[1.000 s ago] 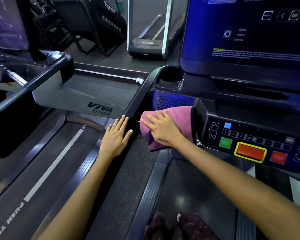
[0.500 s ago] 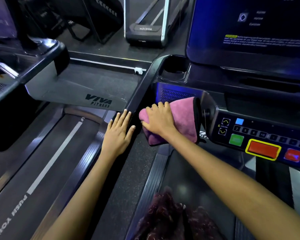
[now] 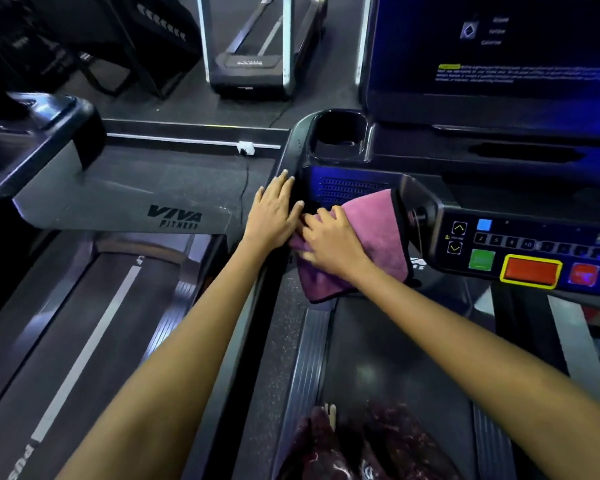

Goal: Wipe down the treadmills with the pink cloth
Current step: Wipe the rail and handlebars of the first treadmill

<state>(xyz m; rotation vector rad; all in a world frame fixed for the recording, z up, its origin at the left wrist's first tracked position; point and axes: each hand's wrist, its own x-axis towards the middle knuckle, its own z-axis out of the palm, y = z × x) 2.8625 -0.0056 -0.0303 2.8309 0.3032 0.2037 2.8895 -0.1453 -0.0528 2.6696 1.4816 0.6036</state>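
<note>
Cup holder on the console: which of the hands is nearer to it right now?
Left. The left hand rests flat on the handrail just below the cup holder. The right hand presses the pink cloth lower down, beside the button panel.

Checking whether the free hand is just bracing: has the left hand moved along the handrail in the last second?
Yes. The left hand has slid up the handrail toward the cup holder, closing on the right hand and pink cloth.
</note>
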